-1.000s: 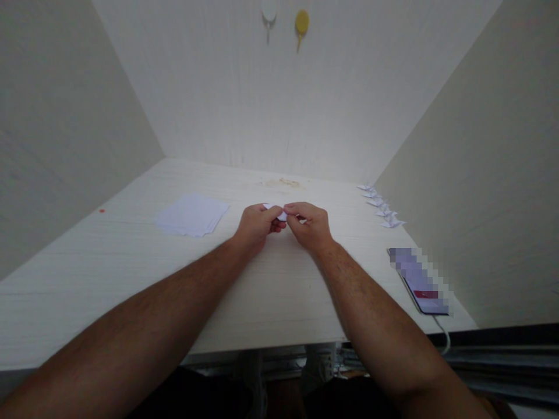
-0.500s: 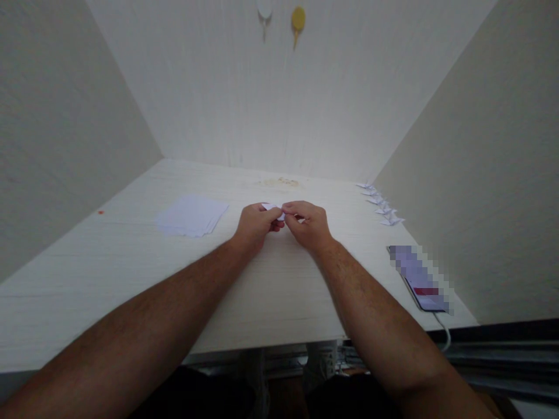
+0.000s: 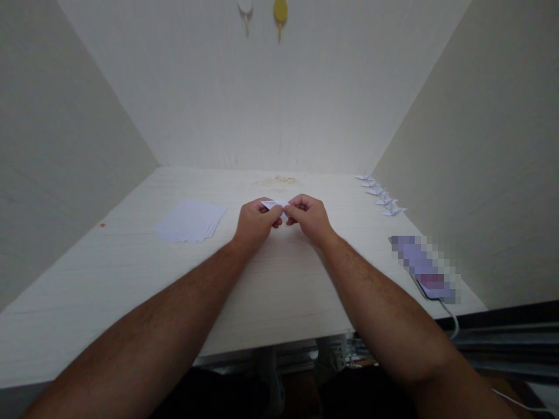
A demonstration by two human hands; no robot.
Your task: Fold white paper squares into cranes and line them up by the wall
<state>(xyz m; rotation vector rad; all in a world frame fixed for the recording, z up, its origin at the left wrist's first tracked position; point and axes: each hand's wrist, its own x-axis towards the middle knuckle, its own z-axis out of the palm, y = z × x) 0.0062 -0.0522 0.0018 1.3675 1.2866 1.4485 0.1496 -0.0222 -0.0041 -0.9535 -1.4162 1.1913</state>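
Through the head camera I watch both hands meet above the middle of the table, with a small piece of folded white paper (image 3: 272,205) between them. Compared with half a second ago, more of this paper is showing: its pale face and a sharp corner pointing to the left are now visible. The fingers of my right hand (image 3: 311,220) have loosened a little from their tight bunch, and its thumb now comes close to the left thumb. For the folding, I judge this to be a change of grip, with the shape kept under control from both ends.

My left hand (image 3: 253,224) pinches the paper between thumb and curled fingers; my right hand pinches the other end with its thumb and fingertips. I cannot tell how the fingers underneath are placed.

About the edges: the front edge of the white wood-grain table (image 3: 266,297) passes below my forearms, and the hands are well apart from it. On the left, the loose stack of white paper sheets (image 3: 190,221) lies near the left hand. On the right, the row of small pointed folded-paper figures (image 3: 376,191) runs beside the grey side panel (image 3: 476,174), with the flat phone with a blurred screen (image 3: 414,259) nearer to me. I think there is good sideways room for both hands, but my right elbow should respect the phone's white cable (image 3: 455,326).
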